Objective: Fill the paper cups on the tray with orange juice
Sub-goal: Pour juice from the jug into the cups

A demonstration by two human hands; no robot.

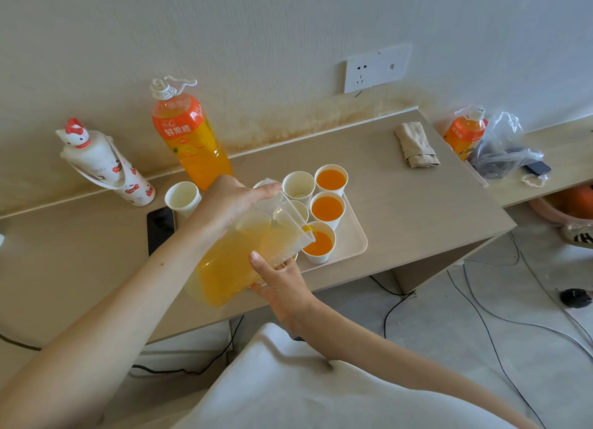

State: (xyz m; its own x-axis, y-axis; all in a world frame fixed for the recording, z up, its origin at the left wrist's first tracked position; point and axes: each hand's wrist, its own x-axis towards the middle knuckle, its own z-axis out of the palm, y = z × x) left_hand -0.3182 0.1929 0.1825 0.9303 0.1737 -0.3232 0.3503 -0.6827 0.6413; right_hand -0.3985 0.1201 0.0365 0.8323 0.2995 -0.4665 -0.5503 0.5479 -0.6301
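Observation:
A clear plastic pitcher [237,262] of orange juice is tilted to the right over the cream tray [354,239]. Juice runs from its spout into the nearest paper cup [319,246], which is partly full. My left hand [231,201] grips the pitcher's top by the handle. My right hand [282,281] holds its lower side, thumb on the wall. Two cups behind, one [326,209] in the middle and one [331,179] at the back, hold juice. An empty cup [298,185] stands at the tray's back left. Other cups are hidden behind the pitcher.
An open orange juice bottle [189,140] stands by the wall, an empty cup [183,197] and a black phone [160,229] left of the tray. A cartoon flask [106,165] stands far left. A folded cloth [415,144], a second bottle [463,133] and a plastic bag [503,149] lie to the right.

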